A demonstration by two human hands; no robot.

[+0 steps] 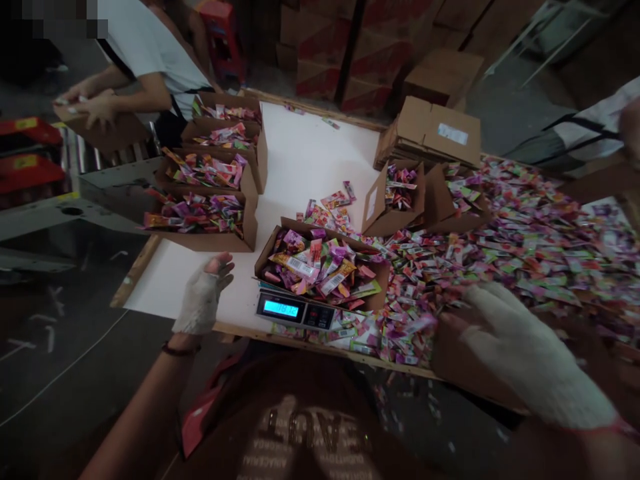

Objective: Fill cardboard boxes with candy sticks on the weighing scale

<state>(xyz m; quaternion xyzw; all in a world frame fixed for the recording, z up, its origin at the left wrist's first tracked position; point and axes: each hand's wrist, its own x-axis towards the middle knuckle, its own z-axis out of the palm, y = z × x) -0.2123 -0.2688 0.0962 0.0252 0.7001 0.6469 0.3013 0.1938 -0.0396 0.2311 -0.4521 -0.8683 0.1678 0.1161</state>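
My left hand, in a white fingerless glove, hovers above the white table top just left of a small digital scale with a lit blue display. On the scale stands an open cardboard box full of colourful candy packets. The left hand's fingers are curled loosely and hold nothing that I can see. My right hand, also in a white glove, lies spread flat on the big pile of loose packets at the table's right side.
Several filled cardboard boxes stand in a row at the table's left. Two more open boxes and flat cardboard sit in the middle back. Another person in a white shirt handles a box at the far left.
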